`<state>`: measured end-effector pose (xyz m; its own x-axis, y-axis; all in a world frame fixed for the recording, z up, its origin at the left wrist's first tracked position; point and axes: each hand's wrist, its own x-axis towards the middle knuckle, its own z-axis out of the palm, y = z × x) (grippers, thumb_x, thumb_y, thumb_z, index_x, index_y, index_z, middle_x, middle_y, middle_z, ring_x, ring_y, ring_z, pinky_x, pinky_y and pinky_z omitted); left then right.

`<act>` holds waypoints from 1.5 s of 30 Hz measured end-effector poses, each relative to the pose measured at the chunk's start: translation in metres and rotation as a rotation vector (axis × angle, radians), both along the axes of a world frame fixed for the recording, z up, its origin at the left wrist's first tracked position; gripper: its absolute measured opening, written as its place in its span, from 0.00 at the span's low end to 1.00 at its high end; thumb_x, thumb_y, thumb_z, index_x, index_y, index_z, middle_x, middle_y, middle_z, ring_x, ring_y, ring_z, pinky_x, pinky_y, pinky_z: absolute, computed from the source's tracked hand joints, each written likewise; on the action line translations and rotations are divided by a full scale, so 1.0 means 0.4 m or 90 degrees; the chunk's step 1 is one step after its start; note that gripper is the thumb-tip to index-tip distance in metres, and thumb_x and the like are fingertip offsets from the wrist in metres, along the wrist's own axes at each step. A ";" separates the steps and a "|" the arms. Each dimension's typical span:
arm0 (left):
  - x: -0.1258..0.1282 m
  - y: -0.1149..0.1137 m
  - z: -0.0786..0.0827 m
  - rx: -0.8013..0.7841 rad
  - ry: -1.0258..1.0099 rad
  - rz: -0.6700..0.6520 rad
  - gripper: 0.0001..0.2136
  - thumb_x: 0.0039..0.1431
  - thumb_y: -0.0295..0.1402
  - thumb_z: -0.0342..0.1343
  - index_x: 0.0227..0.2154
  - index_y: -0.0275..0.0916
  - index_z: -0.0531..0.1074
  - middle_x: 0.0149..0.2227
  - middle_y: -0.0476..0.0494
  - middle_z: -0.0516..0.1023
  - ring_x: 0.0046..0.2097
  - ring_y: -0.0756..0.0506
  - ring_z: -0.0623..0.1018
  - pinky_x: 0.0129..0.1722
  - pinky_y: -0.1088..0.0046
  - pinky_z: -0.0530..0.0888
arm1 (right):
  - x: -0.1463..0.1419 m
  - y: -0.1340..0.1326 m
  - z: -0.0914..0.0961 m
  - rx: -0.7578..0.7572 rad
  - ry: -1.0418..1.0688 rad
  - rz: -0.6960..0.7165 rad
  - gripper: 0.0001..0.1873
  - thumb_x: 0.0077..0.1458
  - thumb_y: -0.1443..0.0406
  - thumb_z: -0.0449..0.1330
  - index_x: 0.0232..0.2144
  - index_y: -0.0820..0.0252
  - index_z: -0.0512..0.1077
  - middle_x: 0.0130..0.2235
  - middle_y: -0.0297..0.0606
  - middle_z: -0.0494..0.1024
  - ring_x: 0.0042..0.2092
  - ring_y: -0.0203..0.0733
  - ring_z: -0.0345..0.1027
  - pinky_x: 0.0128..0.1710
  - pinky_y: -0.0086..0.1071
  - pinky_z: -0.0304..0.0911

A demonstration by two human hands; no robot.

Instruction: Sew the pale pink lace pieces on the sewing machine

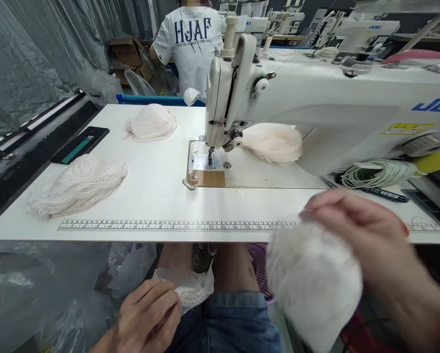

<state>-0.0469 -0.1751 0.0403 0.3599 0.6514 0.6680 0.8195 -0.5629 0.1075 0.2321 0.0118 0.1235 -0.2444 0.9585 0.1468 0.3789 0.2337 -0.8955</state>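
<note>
My left hand (146, 316) rests low by my lap, fingers closed on a white lace-edged fabric piece (190, 289). At the table's front edge, my right hand (355, 223), blurred by motion, grips a white fluffy fabric piece (313, 284) from above. Ahead on the white table (157, 191) stands a white sewing machine (315, 105) with its needle and presser foot (210, 158) over the metal plate. Nothing lies under the needle.
A stack of white lace pieces (76, 186) lies left, another pinkish pile (151, 122) farther back, and a cream pile (273, 142) behind the needle. A black phone (80, 144) sits at left, coiled cord (377, 172) at right. A person in a white T-shirt (190, 44) stands beyond. Plastic sheeting hangs left.
</note>
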 end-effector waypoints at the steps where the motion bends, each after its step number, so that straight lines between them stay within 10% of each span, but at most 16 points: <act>1: 0.007 0.004 0.001 0.014 -0.013 0.006 0.08 0.58 0.19 0.52 0.31 0.34 0.74 0.35 0.43 0.73 0.42 0.44 0.76 0.41 0.65 0.74 | 0.029 0.050 0.016 0.045 0.008 -0.091 0.12 0.51 0.53 0.60 0.30 0.55 0.70 0.25 0.32 0.69 0.21 0.34 0.59 0.18 0.26 0.54; 5: 0.032 0.018 0.011 0.069 0.012 -0.036 0.11 0.60 0.20 0.48 0.28 0.34 0.74 0.34 0.44 0.73 0.39 0.45 0.77 0.39 0.67 0.74 | 0.100 0.183 0.005 0.240 -0.178 -0.149 0.12 0.56 0.56 0.55 0.31 0.57 0.69 0.23 0.33 0.65 0.22 0.36 0.55 0.24 0.32 0.55; 9: 0.041 0.024 0.021 0.074 0.038 -0.020 0.11 0.59 0.19 0.49 0.27 0.36 0.73 0.31 0.46 0.74 0.37 0.47 0.78 0.37 0.69 0.75 | 0.036 0.070 -0.048 0.362 -0.236 -0.071 0.10 0.57 0.60 0.56 0.34 0.61 0.71 0.38 0.46 0.71 0.44 0.49 0.62 0.46 0.44 0.56; 12: 0.045 0.028 0.022 0.041 0.040 -0.025 0.10 0.57 0.17 0.50 0.27 0.35 0.72 0.29 0.47 0.74 0.35 0.48 0.78 0.35 0.70 0.76 | -0.075 -0.099 -0.069 0.247 -0.089 0.384 0.06 0.60 0.68 0.54 0.38 0.58 0.70 0.37 0.39 0.72 0.38 0.36 0.67 0.37 0.27 0.63; 15: 0.048 0.035 0.017 0.042 0.054 -0.038 0.09 0.57 0.17 0.51 0.27 0.35 0.71 0.31 0.47 0.74 0.36 0.48 0.77 0.35 0.71 0.76 | -0.170 -0.191 -0.088 0.023 -0.041 0.552 0.07 0.60 0.65 0.56 0.39 0.60 0.71 0.38 0.39 0.72 0.38 0.35 0.67 0.37 0.25 0.63; 19: 0.044 0.034 0.009 0.068 0.022 -0.073 0.09 0.59 0.19 0.49 0.27 0.34 0.72 0.33 0.44 0.72 0.40 0.47 0.76 0.37 0.72 0.76 | -0.213 -0.190 -0.125 -0.074 0.046 0.553 0.08 0.59 0.63 0.57 0.32 0.62 0.71 0.34 0.37 0.71 0.35 0.34 0.66 0.35 0.25 0.61; 28: 0.042 0.047 -0.021 -0.208 -0.167 0.024 0.10 0.62 0.23 0.47 0.43 0.36 0.70 0.34 0.45 0.75 0.34 0.52 0.77 0.35 0.83 0.74 | -0.221 -0.210 -0.204 -0.473 0.378 0.453 0.20 0.56 0.49 0.55 0.30 0.59 0.58 0.28 0.30 0.63 0.22 0.27 0.50 0.20 0.23 0.49; 34: 0.069 0.086 0.002 -0.370 -0.219 -0.021 0.10 0.61 0.22 0.43 0.36 0.37 0.69 0.29 0.47 0.69 0.27 0.53 0.73 0.25 0.84 0.70 | -0.079 -0.161 -0.283 -0.107 -0.074 0.353 0.12 0.63 0.61 0.45 0.28 0.59 0.60 0.26 0.32 0.65 0.27 0.33 0.58 0.27 0.25 0.56; 39: 0.079 0.108 0.008 -0.527 -0.225 0.012 0.08 0.61 0.27 0.46 0.31 0.40 0.70 0.26 0.51 0.69 0.26 0.52 0.72 0.24 0.82 0.69 | 0.071 -0.144 -0.315 -0.072 -0.178 0.288 0.10 0.60 0.68 0.48 0.32 0.59 0.68 0.30 0.38 0.70 0.33 0.40 0.64 0.32 0.30 0.60; 45: 0.093 0.109 0.008 -0.378 -0.135 -0.054 0.10 0.62 0.22 0.44 0.37 0.35 0.70 0.30 0.46 0.69 0.28 0.52 0.73 0.27 0.81 0.70 | -0.054 -0.197 -0.219 -0.060 0.008 0.325 0.09 0.63 0.65 0.50 0.39 0.59 0.70 0.38 0.39 0.71 0.41 0.37 0.66 0.40 0.29 0.62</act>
